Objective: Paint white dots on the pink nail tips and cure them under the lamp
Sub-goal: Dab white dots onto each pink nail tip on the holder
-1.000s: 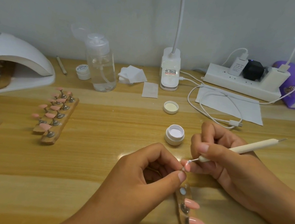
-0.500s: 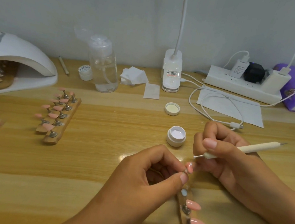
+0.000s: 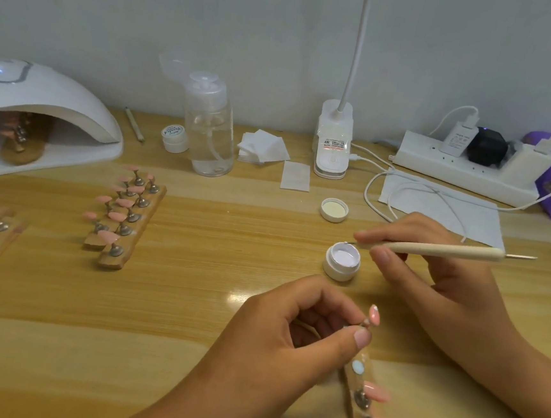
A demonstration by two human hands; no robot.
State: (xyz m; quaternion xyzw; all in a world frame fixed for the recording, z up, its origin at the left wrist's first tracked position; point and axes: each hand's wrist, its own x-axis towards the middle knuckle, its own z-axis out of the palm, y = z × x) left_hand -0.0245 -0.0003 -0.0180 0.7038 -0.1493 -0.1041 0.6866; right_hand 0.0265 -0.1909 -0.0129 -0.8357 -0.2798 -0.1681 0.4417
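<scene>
Fingers (image 3: 383,257) of right hand (image 3: 444,277) pinch dotting tool (image 3: 437,249) at gel pot (image 3: 342,268); left hand (image 3: 289,336) pinches pink nail tip (image 3: 374,315).

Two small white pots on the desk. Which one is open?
The near pot at the tip of the dotting tool: lid off, white paint showing. The far pot beside the clear bottle has its cap on.

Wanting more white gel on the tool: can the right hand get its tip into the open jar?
Probably yes. The right hand holds the dotting tool with its tip at the rim of the open jar; the lid lies apart behind, and the left hand, holding a nail tip, sits clear.
</scene>
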